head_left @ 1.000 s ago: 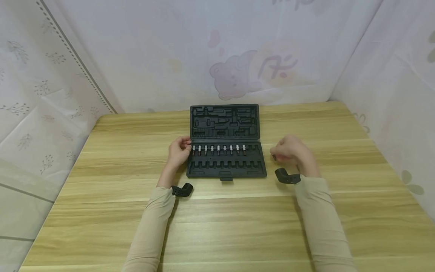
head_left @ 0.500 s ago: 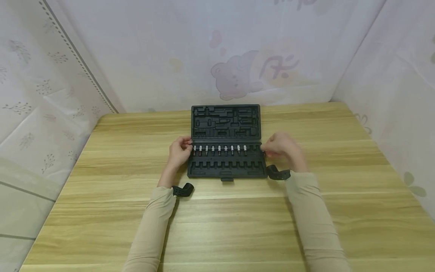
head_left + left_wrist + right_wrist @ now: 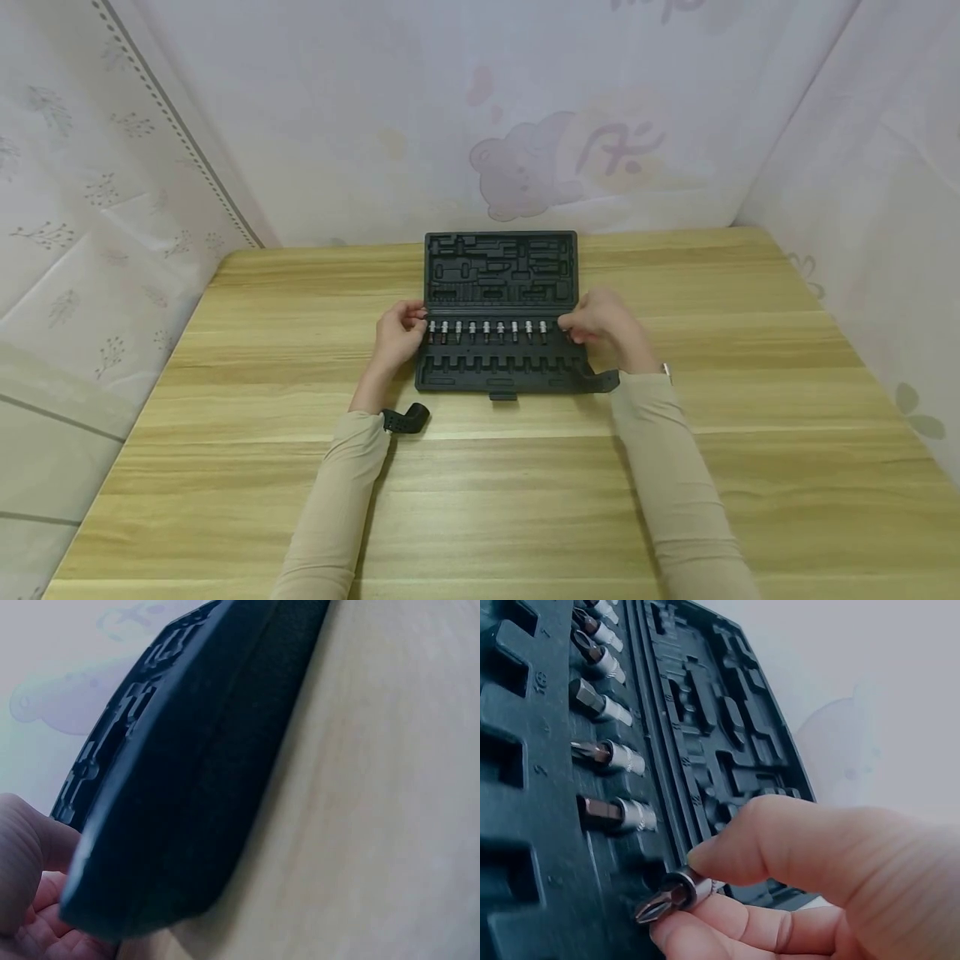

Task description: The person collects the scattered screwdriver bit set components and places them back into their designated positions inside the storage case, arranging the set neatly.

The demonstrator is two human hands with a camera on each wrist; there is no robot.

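A black socket-bit case (image 3: 501, 382) lies unfolded on the table, with a row of silver bit sockets (image 3: 486, 327) in its near half. At its right end my right hand (image 3: 603, 323) pinches a bit socket (image 3: 686, 891) by its silver base between thumb and fingers. The cross-shaped tip of that bit points down over a slot, just beside a seated bit socket (image 3: 619, 813). My left hand (image 3: 397, 337) grips the case's left edge near the hinge. Thumb and fingers come around the case corner in the left wrist view; part of the hand is out of frame there.
The front row of slots (image 3: 502, 364) in the case holds no bits. The case's far half (image 3: 501, 268), with moulded recesses, lies back near a patterned curtain (image 3: 360, 125). Wood table (image 3: 480, 500) surrounds the case.
My right hand has moved left from beside the case to over the right end of its upper row, carrying the bit socket. The left hand has stayed at the case's left edge.
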